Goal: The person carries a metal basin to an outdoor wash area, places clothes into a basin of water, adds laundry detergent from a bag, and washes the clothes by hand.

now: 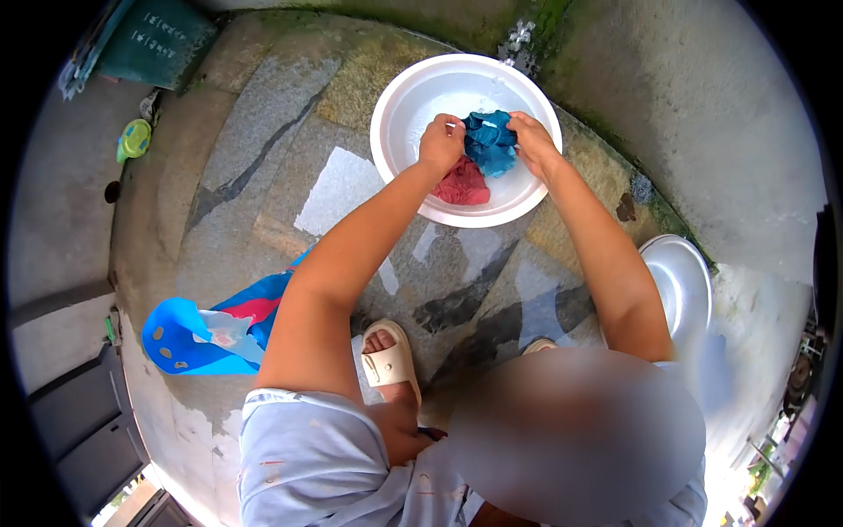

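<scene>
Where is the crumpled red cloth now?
In the head view, the red cloth lies in the round white basin, below the left hand, to the lower left of the crumpled blue cloth.

And here's the floor (pixel 263 119): stone slabs in grey and tan, shiny wet in patches, dark bands cutting across. At the far end sits a round white basin (pixel 399 105), flat on the stone. Over on the left lies a blue plastic piece (pixel 173 318) with cut-out holes, right up against some blue-and-pink material (pixel 253 309). Out right, a metal basin (pixel 683 279), partly hidden; nearer the middle, a cream sandal (pixel 386 371) planted.
</scene>
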Available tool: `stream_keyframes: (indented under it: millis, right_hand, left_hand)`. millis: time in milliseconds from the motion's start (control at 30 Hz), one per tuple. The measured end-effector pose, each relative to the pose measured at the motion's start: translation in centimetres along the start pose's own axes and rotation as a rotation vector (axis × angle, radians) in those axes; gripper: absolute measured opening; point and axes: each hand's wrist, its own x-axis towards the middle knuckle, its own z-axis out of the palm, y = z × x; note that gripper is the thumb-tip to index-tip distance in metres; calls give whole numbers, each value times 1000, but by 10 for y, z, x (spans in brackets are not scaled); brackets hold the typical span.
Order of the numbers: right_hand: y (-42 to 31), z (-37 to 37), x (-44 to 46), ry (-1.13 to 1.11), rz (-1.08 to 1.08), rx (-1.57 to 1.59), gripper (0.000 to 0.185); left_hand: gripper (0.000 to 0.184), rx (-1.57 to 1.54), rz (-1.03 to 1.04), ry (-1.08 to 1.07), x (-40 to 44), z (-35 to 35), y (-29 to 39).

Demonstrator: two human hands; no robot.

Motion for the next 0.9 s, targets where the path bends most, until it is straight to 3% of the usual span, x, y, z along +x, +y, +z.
stream_keyframes:
  millis: [100,200,233,333,467,533,667,900]
  right_hand:
    - [-11,2,-4,-47,-65,142,21]
    - [-23,2,-11,-20,-94,244,25]
    - [-28,1,-12,-7,-119,226,25]
    - [-37,-1,-14,60,-156,32,24]
    - [-48,1,-30,41,-234,-359,42]
    - [-39,-3,-21,47,-391,-607,43]
    - [-49,-12,0,285,-158,-295,26]
    - [-56,-22,12,405,-105,-160,20]
  left_hand:
    - [35,179,42,68,12,-3,4]
    - [33,-292,-219,-368,12,-13,13]
    - [23,-337,-268,-333,8,-11,17]
    - [16,-270,-341,-144,16,-21,30]
    - [24,84,171,243,44,-33,34]
    - [21,128,202,242,39,-46,64]
    - [22,-44,239,167,64,-59,65]
    - [21,10,260,115,59,-52,75]
